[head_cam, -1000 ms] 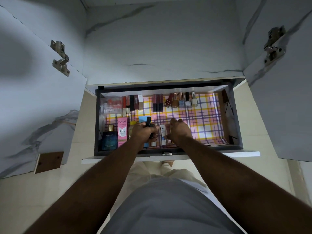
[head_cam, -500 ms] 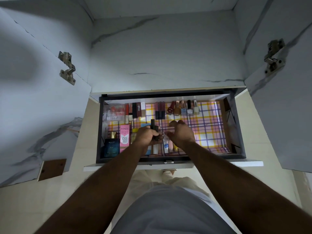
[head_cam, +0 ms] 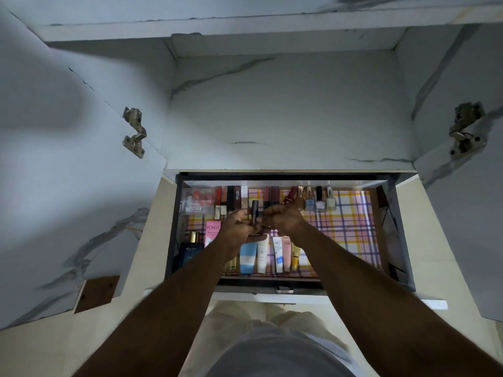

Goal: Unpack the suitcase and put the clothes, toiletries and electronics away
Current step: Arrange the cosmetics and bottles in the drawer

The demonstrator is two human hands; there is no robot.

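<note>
An open drawer [head_cam: 400,227] lined with plaid paper holds toiletries. My left hand [head_cam: 236,229] grips a small dark tube with a black cap [head_cam: 254,210], held upright over the drawer's middle. My right hand [head_cam: 283,221] is close beside it with curled fingers touching the same tube's lower part. Below the hands lies a row of squeeze tubes [head_cam: 262,254]. A pink Pond's box [head_cam: 212,234] and a blue perfume bottle [head_cam: 190,253] stand at the front left. Nail polish bottles [head_cam: 318,200] and lipsticks [head_cam: 228,197] line the back.
Two cabinet doors stand open, the left door [head_cam: 68,186] and the right door [head_cam: 468,213], each with a metal hinge. A marble-patterned back panel [head_cam: 285,110] rises behind the drawer. The drawer's right half shows bare plaid liner [head_cam: 351,229].
Both hands moved from the front row of tubes toward the drawer's back, carrying the dark tube. The camera tilted up, showing more of the cabinet.
</note>
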